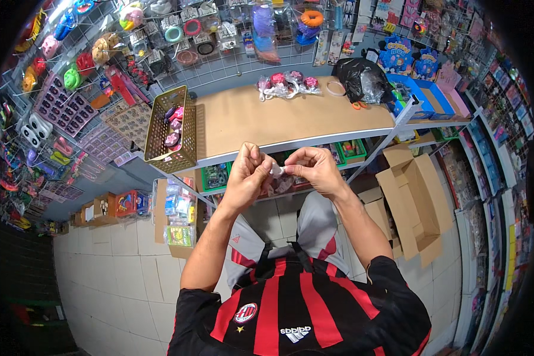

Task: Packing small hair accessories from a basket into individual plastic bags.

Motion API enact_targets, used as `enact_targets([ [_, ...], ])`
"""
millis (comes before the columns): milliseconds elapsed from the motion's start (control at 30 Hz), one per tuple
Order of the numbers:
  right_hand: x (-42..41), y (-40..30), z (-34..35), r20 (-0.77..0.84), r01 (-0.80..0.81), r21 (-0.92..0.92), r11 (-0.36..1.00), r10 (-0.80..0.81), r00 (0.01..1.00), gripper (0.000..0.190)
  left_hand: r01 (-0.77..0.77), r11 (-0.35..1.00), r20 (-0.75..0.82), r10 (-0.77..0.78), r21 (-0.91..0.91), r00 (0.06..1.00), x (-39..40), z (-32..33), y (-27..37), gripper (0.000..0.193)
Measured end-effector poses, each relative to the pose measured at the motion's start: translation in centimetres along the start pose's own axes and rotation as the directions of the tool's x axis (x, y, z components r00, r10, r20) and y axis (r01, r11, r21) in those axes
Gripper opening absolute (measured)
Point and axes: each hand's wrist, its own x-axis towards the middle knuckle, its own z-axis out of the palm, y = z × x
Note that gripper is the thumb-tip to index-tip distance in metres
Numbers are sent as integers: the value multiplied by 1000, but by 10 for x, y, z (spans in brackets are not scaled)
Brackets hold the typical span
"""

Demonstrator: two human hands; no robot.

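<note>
My left hand [247, 180] and my right hand [316, 171] are raised just in front of the shelf's front edge. Between them is a small clear plastic bag [281, 184], its whitish twisted neck pinched by the fingertips of both hands. What the bag holds is too hidden to tell. On the brown shelf top [293, 116] beyond, several pink and dark flower-patterned items [289, 82] lie in clear plastic. Similar loose pieces [172, 133] sit inside an olive perforated plastic basket [189, 153] at the shelf's left end.
A black plastic bag [360, 80], a pale ring [335, 89] and blue display boxes [427, 100] stand toward the shelf's right. Green trays [352, 150] are below. Open cardboard boxes [411, 204] rest on the right floor; a carton of packaged goods [178, 213] is at left. Wire grids [231, 66] hold hanging goods.
</note>
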Motion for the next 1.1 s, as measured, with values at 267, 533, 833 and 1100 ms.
enact_targets([
  [267,9,0,14,-93,193,10,981,-191,977,16,-10,997,-85,4,-75,996,18,7,-1,19],
  [533,9,-4,17,-91,382,-197,903,-405,910,33,-27,998,-106,21,-56,994,26,9,0,27],
  [833,3,-6,22,-137,347,-169,922,-371,919,23,24,998,-191,-14,51,982,28,17,9,32],
  [1100,6,-3,19,-63,386,-292,875,-420,905,19,73,977,-119,-50,199,992,32,16,16,32],
])
